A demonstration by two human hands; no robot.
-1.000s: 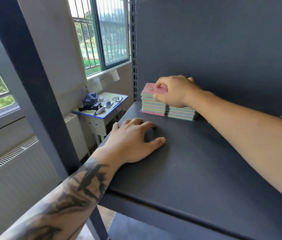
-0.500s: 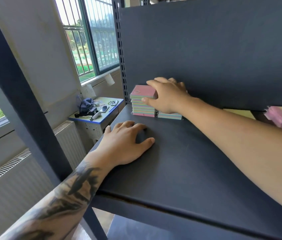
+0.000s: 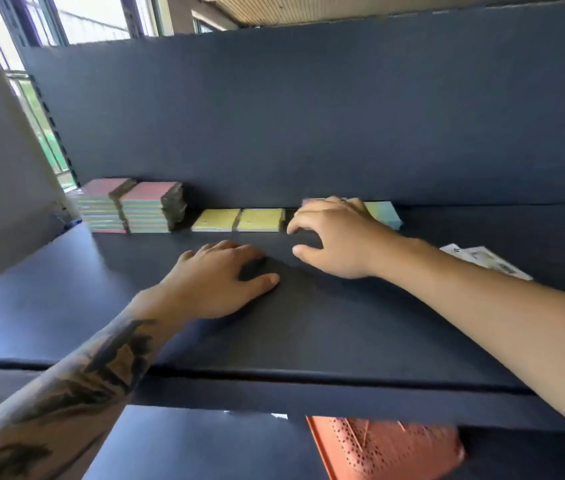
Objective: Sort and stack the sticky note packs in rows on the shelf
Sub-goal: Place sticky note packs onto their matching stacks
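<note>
Two pink-topped stacks of sticky note packs [image 3: 132,209] stand side by side at the back left of the dark shelf [image 3: 309,334]. To their right lie two flat yellow packs [image 3: 239,220]. Further right lies a rainbow-coloured pack [image 3: 383,213], partly hidden by my right hand [image 3: 336,237], which hovers over it with fingers spread and curved and grips nothing I can see. My left hand [image 3: 218,278] rests flat on the shelf, in front of the yellow packs.
The shelf's dark back panel [image 3: 309,116] rises right behind the packs. Loose white papers [image 3: 485,261] lie at the right of the shelf. An orange perforated object [image 3: 385,448] sits on the level below. Windows are at the left.
My right hand has left the pink stacks and moved right to the rainbow pack. The view has swung right, and the yellow packs have come into sight. My left hand stays flat.
</note>
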